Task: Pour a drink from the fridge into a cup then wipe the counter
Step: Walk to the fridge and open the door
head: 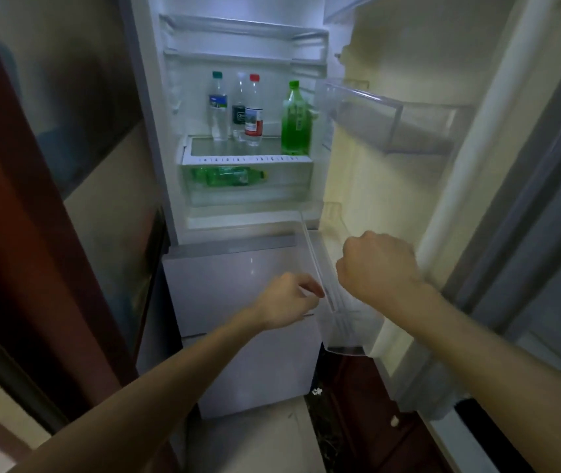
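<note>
Four bottles stand on the fridge shelf [245, 159]; I judge the green bottle [295, 121] heavy, slick, best gripped mid-body. My left hand [287, 300] is loosely curled and my right hand [379, 264] fisted, both empty.

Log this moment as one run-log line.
fridge door: open | green bottle: upright on shelf, untouched | left hand: empty, at door bin edge | right hand: fisted, empty | pour: not begun

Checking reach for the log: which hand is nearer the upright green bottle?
Right. The right hand is below the green bottle, by the open door; the left hand sits lower, before the closed drawer.
</note>
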